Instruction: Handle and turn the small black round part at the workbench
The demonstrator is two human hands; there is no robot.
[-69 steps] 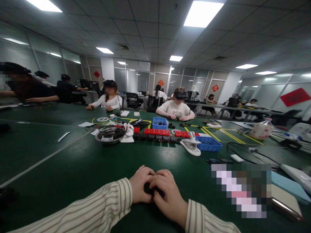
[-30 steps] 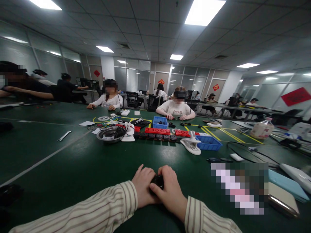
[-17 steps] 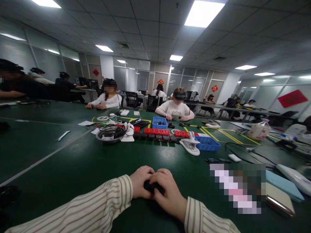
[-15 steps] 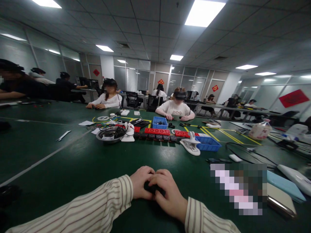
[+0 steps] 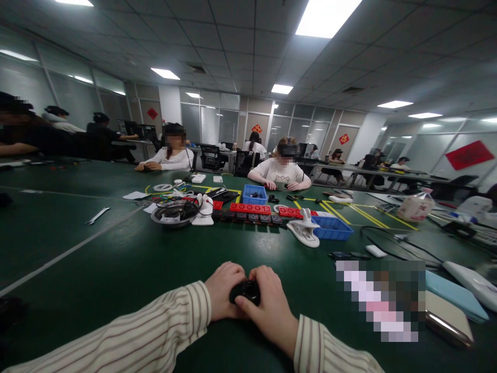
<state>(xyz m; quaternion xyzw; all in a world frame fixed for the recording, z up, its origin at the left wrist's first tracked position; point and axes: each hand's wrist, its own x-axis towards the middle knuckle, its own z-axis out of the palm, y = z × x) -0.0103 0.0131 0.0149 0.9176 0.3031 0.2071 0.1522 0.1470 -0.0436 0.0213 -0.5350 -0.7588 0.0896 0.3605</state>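
Both my hands rest together on the green table [image 5: 116, 259] near its front edge. My left hand [image 5: 221, 290] and my right hand [image 5: 267, 308] are curled round a small black object [image 5: 245, 292] held between them. Only its dark rounded top shows between my fingers; the rest is hidden, and I cannot make out what it is. Striped sleeves cover both my forearms.
Farther back lie a metal bowl [image 5: 171, 215] with cables, red and black socket strips [image 5: 250, 210], two blue bins [image 5: 332, 228], a white clip stand [image 5: 305, 230] and a wrench [image 5: 97, 216]. At the right are cables and flat devices [image 5: 454, 295]. People sit across the table [image 5: 281, 173].
My fingers have parted a little, so the black object's top shows again between my hands. The hands stay in the same spot on the table.
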